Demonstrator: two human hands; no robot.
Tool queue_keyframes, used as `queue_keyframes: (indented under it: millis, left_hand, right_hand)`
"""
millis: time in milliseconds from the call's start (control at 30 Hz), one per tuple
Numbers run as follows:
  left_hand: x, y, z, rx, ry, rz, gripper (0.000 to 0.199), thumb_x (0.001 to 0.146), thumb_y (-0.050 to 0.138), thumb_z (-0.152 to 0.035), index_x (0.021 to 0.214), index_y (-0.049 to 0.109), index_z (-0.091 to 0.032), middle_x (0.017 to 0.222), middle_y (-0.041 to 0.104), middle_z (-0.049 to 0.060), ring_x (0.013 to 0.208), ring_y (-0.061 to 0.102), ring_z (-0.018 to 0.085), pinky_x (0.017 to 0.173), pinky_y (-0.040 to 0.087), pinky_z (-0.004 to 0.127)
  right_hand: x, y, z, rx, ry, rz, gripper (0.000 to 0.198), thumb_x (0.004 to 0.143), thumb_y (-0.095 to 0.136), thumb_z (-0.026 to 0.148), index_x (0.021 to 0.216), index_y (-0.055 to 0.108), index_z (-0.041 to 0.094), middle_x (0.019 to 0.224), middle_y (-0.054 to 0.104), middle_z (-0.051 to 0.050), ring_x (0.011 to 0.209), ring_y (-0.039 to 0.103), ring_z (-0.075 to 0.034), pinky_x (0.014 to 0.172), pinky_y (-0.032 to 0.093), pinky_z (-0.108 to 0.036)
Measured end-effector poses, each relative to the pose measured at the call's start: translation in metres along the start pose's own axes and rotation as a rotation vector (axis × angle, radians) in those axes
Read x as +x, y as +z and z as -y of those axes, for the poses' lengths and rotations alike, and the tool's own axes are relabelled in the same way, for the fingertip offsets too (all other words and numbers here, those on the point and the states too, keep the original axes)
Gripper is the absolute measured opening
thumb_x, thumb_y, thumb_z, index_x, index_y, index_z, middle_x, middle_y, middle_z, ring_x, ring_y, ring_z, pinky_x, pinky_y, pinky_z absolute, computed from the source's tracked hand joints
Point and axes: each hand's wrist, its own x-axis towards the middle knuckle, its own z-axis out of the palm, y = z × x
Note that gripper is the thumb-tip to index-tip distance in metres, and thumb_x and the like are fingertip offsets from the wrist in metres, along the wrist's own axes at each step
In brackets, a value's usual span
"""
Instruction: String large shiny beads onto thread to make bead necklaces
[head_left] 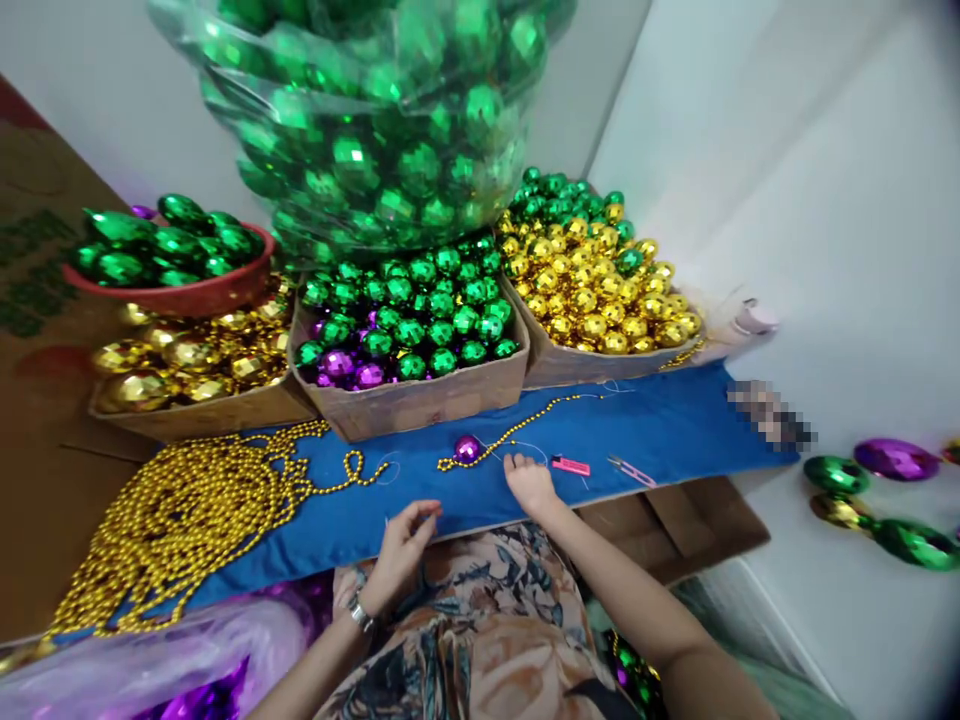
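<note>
My right hand (531,487) is closed in a pinch at the blue cloth, at a thin clear thread (534,447) that loops around its fingertips. Just left of it lie a shiny purple ball (466,448) and a short string of gold beads (517,428), which runs off toward the boxes. My left hand (409,545), with a watch at the wrist, hovers over the cloth's front edge. Its fingers are loosely bent, thumb and forefinger apart, with nothing visible between them. A pink lighter-like piece (571,467) and small pink thread snips (634,472) lie to the right.
A heap of gold bead strings (195,510) covers the blue cloth (337,525) at left. Behind stand a box (427,400) of green and purple balls, and boxes of gold ones. A red bowl (202,298) and a large plastic bag (375,130) hold green balls.
</note>
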Motion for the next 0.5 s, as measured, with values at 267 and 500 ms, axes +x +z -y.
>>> queue_keyframes:
  millis: [267, 500]
  left_hand:
    - [0.027, 0.023, 0.003, 0.186, 0.150, 0.005, 0.032, 0.083, 0.052, -0.037, 0.103, 0.066, -0.017, 0.101, 0.073, 0.009, 0.091, 0.069, 0.024, 0.075, 0.055, 0.035]
    - [0.065, 0.028, -0.012, 0.411, 0.297, -0.076, 0.034, 0.087, 0.048, -0.033, 0.114, 0.062, -0.019, 0.114, 0.067, 0.010, 0.101, 0.063, 0.024, 0.087, 0.051, 0.040]
  right_hand:
    - [-0.002, 0.000, 0.000, 0.013, -0.020, -0.033, 0.036, 0.088, 0.040, 0.003, 0.120, 0.056, 0.006, 0.106, 0.063, -0.024, 0.097, 0.063, -0.027, 0.080, 0.050, -0.041]
    - [-0.024, -0.037, -0.034, 0.167, -0.070, -0.140, 0.030, 0.096, 0.039, 0.015, 0.116, 0.060, 0.019, 0.106, 0.064, -0.012, 0.097, 0.063, -0.021, 0.082, 0.049, -0.029]
